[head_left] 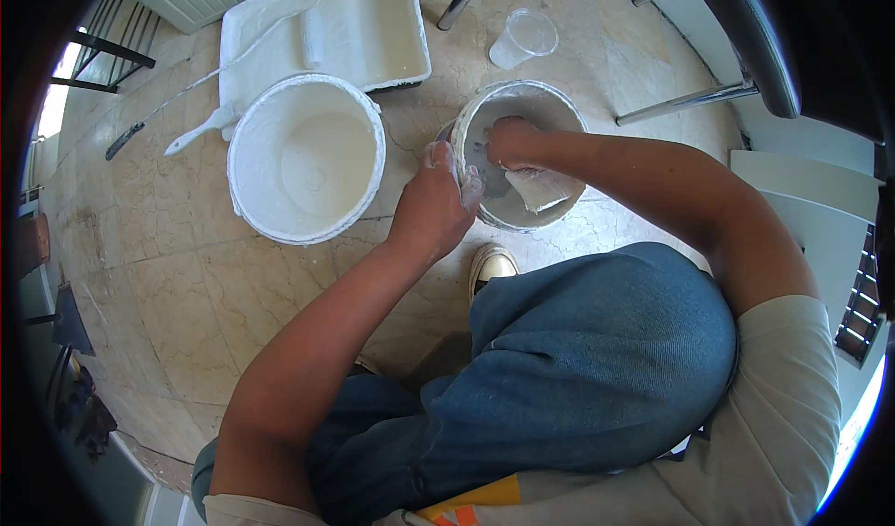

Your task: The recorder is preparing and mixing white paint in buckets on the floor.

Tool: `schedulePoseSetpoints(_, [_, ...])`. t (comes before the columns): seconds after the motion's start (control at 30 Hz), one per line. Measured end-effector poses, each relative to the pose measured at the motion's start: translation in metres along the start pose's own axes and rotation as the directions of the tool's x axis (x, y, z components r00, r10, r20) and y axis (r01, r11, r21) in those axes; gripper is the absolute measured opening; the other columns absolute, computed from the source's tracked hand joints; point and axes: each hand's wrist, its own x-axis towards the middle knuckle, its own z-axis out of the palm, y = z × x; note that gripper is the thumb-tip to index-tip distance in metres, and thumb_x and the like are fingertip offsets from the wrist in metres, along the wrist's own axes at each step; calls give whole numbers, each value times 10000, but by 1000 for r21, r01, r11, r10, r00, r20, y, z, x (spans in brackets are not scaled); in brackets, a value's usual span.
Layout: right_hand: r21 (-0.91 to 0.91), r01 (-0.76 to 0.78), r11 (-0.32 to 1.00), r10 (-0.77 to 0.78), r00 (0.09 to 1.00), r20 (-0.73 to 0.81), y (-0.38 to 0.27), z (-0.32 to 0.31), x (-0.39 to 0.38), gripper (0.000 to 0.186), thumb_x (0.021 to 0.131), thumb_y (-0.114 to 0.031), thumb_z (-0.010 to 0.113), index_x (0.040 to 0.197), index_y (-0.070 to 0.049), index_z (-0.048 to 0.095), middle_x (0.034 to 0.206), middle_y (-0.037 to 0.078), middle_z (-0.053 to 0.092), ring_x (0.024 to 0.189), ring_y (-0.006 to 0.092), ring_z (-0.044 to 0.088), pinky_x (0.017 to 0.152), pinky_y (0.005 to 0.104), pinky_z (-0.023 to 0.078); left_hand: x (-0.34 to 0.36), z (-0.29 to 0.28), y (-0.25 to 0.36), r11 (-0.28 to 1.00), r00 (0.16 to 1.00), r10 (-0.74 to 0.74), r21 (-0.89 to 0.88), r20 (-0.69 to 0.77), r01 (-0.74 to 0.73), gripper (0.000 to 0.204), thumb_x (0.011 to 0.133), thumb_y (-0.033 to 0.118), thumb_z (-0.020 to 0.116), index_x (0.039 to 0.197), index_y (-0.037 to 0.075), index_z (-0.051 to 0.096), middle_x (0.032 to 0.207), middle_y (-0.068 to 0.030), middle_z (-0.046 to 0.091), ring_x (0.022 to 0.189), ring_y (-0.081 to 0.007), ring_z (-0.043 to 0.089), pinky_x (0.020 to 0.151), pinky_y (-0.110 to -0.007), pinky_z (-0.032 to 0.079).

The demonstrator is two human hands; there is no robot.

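Smeared bucket, standing on the tiled floor, to the right of a white bucket. My left hand grasps its left rim; my right hand is inside, fingers curled, though I cannot tell whether they hold anything. A pale flat piece sits just below. Best, I think, to brace the rim firmly and work low, avoiding splashes.

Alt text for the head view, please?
A person's right grip is inside a greyish bucket, near an unclear pale object; the left grip holds the rim. Leftward are a white-coated bucket and paint tray; beyond, a translucent cup.
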Motion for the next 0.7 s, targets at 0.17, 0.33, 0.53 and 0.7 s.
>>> schedulePoseSetpoints(0.17, [-125,127,984,-119,991,68,4,-4,-1,253,762,-211,619,860,-22,755,921,220,708,853,346,703,766,444,549,-1,5,-1,1000,999,2,26,-50,-1,420,967,258,511,1172,-97,420,1147,-353,511,993,-500,571,868,-511,468])
schedulePoseSetpoints(0.33, [-170,211,963,-195,975,108,9,-10,-4,296,881,-296,563,869,-64,746,872,217,693,804,379,680,758,486,540,-1,12,-3,999,996,12,39,-91,-9,375,979,269,495,1115,-72,415,1098,-335,516,919,-495,588,812,-523,486])
schedulePoseSetpoints(0.53, [-241,341,909,-250,907,340,-33,-17,-15,226,784,-157,615,956,-142,761,979,133,720,894,358,693,752,485,540,-3,11,-2,999,998,-21,42,-66,23,383,978,276,493,1119,-72,418,1101,-329,514,924,-492,589,817,-520,492])
schedulePoseSetpoints(0.7, [173,-87,981,62,988,142,-2,-17,-5,241,795,-171,619,992,-111,745,1000,163,708,933,371,684,764,483,541,-1,6,-4,997,998,-48,64,-48,51,405,954,282,528,1121,-71,422,1145,-336,510,939,-493,594,814,-518,495])
